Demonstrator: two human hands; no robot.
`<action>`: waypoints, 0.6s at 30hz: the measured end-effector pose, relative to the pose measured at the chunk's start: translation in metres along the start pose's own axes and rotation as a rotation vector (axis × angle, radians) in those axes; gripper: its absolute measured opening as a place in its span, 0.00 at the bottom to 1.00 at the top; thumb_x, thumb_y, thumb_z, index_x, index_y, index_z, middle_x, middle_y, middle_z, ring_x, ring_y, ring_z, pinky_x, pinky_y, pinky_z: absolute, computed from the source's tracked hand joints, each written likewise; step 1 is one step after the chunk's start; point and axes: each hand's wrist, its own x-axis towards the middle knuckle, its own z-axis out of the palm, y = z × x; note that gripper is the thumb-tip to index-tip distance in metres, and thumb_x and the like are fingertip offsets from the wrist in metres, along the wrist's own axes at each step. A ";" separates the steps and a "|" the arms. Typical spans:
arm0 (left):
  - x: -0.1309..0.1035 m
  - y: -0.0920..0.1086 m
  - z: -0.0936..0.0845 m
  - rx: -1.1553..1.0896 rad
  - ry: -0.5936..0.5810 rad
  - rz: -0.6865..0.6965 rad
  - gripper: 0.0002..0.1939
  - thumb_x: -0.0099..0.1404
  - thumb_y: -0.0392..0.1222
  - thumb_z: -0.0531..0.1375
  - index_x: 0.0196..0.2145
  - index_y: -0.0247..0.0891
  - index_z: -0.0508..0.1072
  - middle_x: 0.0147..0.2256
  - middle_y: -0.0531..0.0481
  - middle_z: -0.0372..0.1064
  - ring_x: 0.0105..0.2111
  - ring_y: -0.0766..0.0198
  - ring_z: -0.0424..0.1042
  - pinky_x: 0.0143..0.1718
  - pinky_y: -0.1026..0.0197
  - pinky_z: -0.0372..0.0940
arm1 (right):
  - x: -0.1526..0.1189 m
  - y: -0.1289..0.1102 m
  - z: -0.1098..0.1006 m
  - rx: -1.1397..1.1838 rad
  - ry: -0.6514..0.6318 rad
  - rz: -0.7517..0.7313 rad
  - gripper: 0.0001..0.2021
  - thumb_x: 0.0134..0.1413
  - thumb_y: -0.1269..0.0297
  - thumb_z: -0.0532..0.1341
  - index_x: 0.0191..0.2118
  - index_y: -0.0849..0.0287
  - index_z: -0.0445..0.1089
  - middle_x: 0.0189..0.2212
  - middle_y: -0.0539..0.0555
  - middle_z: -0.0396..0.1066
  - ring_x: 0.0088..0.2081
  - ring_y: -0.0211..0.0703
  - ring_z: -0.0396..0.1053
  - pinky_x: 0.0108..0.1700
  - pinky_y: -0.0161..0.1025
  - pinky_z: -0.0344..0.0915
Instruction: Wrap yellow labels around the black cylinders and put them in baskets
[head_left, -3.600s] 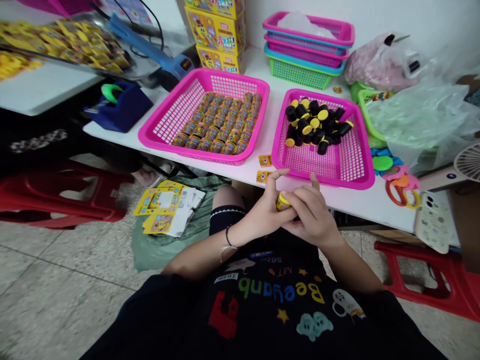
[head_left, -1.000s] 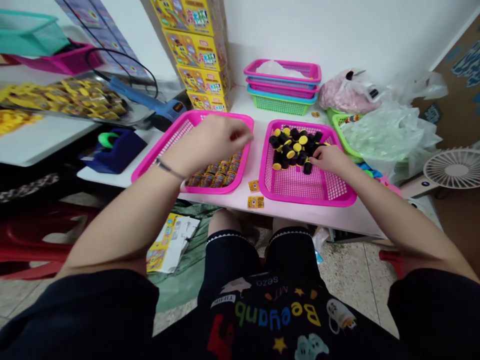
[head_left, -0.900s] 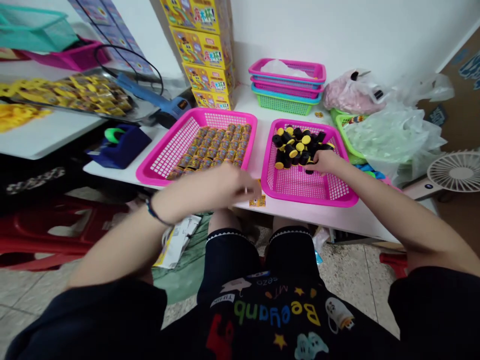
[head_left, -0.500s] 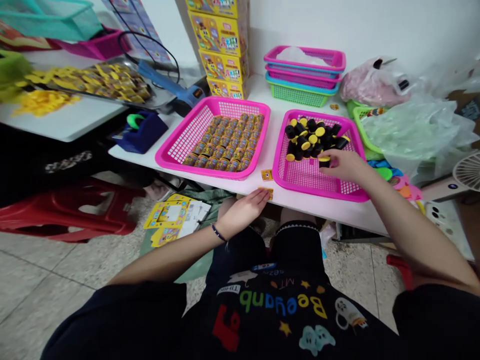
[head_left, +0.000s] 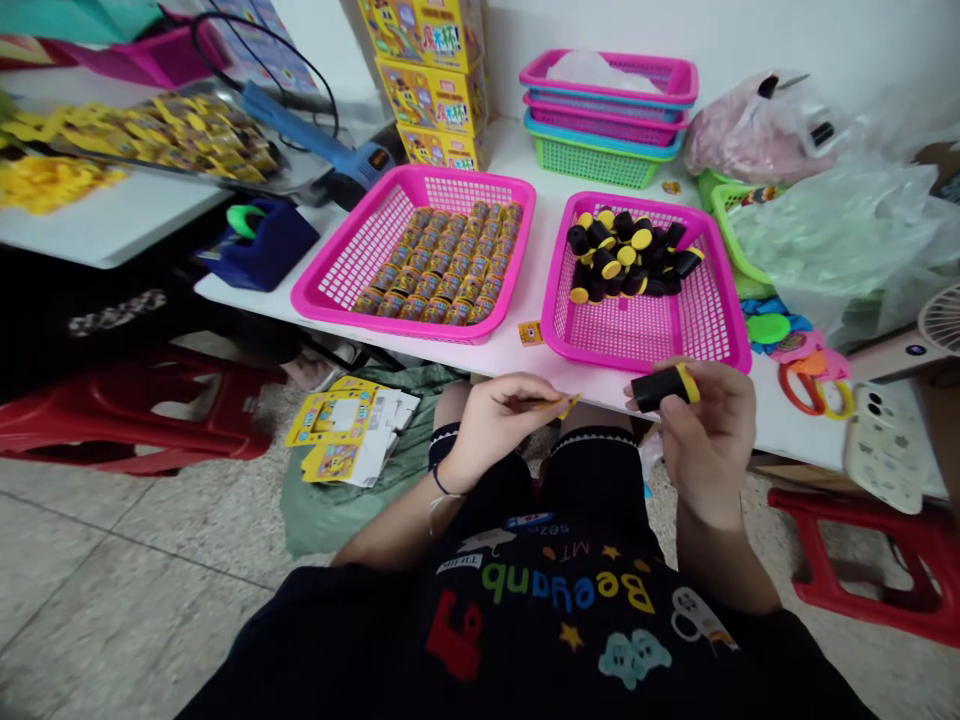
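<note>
Between the fingers of my left hand [head_left: 504, 420] is a small yellow card [head_left: 564, 404], held over the table's front edge. My right hand [head_left: 709, 440] grips a black cylinder [head_left: 660, 389] with a yellow end, lying sideways in the fingers. Behind it, a pink basket [head_left: 645, 352] holds a pile of similar black and yellow cylinders [head_left: 616, 250]. Another pink basket [head_left: 322, 265] to the left contains rows of small cylinders with printed wraps [head_left: 442, 270]. One more yellow card [head_left: 530, 333] lies flat between the two baskets.
Yellow boxes [head_left: 431, 95] and stacked baskets [head_left: 607, 160] stand at the back. A blue tape dispenser [head_left: 262, 245] is at the left, near a blue tool [head_left: 300, 130]. Rightward are plastic bags [head_left: 832, 230], coloured rings [head_left: 802, 388], a phone [head_left: 885, 448] and a fan [head_left: 937, 325].
My left hand has lifted a card off the table edge. My right hand has brought a cylinder out of the right basket, toward my body and nearer my left hand. The view has shifted slightly.
</note>
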 end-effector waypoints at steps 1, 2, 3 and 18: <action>-0.004 0.000 0.005 -0.035 0.008 -0.036 0.10 0.58 0.43 0.74 0.36 0.36 0.83 0.35 0.46 0.84 0.35 0.60 0.84 0.40 0.62 0.79 | -0.002 0.001 0.003 -0.008 -0.003 0.002 0.14 0.62 0.61 0.67 0.52 0.47 0.70 0.45 0.51 0.75 0.46 0.46 0.80 0.46 0.48 0.82; -0.008 0.000 0.009 -0.057 0.000 -0.061 0.13 0.58 0.44 0.75 0.39 0.36 0.83 0.35 0.46 0.84 0.35 0.60 0.84 0.40 0.61 0.80 | -0.002 0.001 0.006 -0.031 -0.006 0.004 0.14 0.62 0.61 0.67 0.52 0.47 0.71 0.44 0.51 0.77 0.45 0.45 0.80 0.46 0.46 0.82; -0.012 0.000 0.011 -0.064 -0.020 -0.078 0.17 0.59 0.46 0.74 0.43 0.37 0.82 0.36 0.47 0.85 0.35 0.59 0.85 0.42 0.60 0.80 | -0.003 0.000 0.007 -0.063 -0.007 0.007 0.14 0.62 0.60 0.68 0.52 0.48 0.72 0.44 0.52 0.78 0.45 0.45 0.81 0.47 0.45 0.81; -0.024 0.003 0.012 0.161 -0.266 0.294 0.40 0.78 0.47 0.57 0.74 0.45 0.33 0.41 0.47 0.82 0.55 0.53 0.81 0.65 0.43 0.70 | -0.005 -0.022 0.013 -0.094 -0.193 0.121 0.15 0.65 0.57 0.66 0.56 0.41 0.79 0.48 0.50 0.82 0.47 0.44 0.81 0.44 0.42 0.82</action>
